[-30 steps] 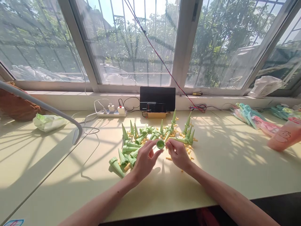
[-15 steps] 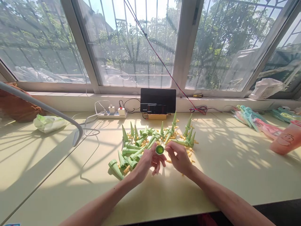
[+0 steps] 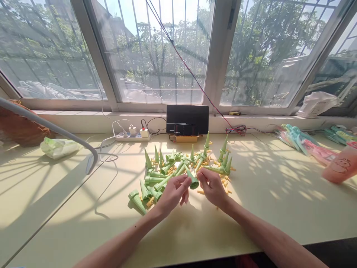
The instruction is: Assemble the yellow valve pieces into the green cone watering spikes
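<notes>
A heap of green plastic cone spikes (image 3: 167,169) lies on the pale table (image 3: 264,201), mixed with small yellow pieces (image 3: 224,182); a few cones stand upright at the back. My left hand (image 3: 173,193) pinches one green cone (image 3: 192,178) between thumb and fingers, its wide end pointing down towards me. My right hand (image 3: 213,186) is closed in a pinch right beside the cone's wide end; whatever it holds is too small to make out.
A black screen with a phone (image 3: 186,124) stands at the back by the window sill, with a power strip (image 3: 132,134) and cables to its left. A curved grey tube (image 3: 55,128) and wrapped packet (image 3: 58,147) lie left. Coloured items (image 3: 301,143) and an orange cup (image 3: 341,167) are right.
The green cone in my left hand has tilted, so its open round end no longer faces me. Both hands have come slightly lower and nearer to me.
</notes>
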The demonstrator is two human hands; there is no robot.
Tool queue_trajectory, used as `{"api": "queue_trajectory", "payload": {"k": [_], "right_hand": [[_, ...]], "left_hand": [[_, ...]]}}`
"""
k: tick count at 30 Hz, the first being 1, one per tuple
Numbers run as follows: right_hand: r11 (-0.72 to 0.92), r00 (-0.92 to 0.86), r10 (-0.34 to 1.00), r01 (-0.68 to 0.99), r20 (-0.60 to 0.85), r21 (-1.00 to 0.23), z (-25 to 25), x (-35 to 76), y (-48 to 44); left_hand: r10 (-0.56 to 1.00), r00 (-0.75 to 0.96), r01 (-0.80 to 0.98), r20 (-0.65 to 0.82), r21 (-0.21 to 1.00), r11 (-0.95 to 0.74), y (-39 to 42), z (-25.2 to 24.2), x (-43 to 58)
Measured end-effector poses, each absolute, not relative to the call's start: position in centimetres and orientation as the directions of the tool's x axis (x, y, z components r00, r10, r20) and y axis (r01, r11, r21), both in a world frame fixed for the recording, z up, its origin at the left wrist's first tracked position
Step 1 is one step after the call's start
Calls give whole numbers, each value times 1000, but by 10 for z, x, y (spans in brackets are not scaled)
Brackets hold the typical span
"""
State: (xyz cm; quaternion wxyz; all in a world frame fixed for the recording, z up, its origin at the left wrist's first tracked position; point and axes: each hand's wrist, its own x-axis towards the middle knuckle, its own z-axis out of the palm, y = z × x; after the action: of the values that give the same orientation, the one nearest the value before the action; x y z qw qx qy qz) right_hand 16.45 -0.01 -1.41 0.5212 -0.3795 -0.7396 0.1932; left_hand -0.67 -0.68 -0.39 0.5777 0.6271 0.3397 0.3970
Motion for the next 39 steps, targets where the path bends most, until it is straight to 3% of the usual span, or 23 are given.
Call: {"api": "queue_trajectory", "payload": {"k": [10, 17, 23, 27, 30, 35, 39], "right_hand": [[605, -162, 789, 372, 592, -705, -16, 166, 2], [585, -164, 806, 370, 569, -722, -16, 166, 2], [591, -161, 801, 368, 576, -718, -14, 167, 2], [581, -88, 797, 380, 598, -720, -13, 170, 3], [574, -29, 791, 378, 611, -726, -13, 173, 3], [634, -81, 746, 389, 661, -668, -10, 172, 2], [692, -187, 706, 383, 683, -612, -8, 172, -1]], "left_hand": [[879, 397, 100, 265, 939, -328, -12, 1, -4], [803, 372, 287, 466, 765, -577, -9, -12, -5], [775, 353, 364, 524, 686, -630, -7, -13, -5], [825, 269, 338, 497, 753, -564, -9, -10, -3], [915, 179, 251, 362, 882, -398, -10, -5, -2], [932, 346, 97, 107, 984, -149, -10, 1, -1], [894, 445, 30, 41, 998, -60, -10, 1, -2]]}}
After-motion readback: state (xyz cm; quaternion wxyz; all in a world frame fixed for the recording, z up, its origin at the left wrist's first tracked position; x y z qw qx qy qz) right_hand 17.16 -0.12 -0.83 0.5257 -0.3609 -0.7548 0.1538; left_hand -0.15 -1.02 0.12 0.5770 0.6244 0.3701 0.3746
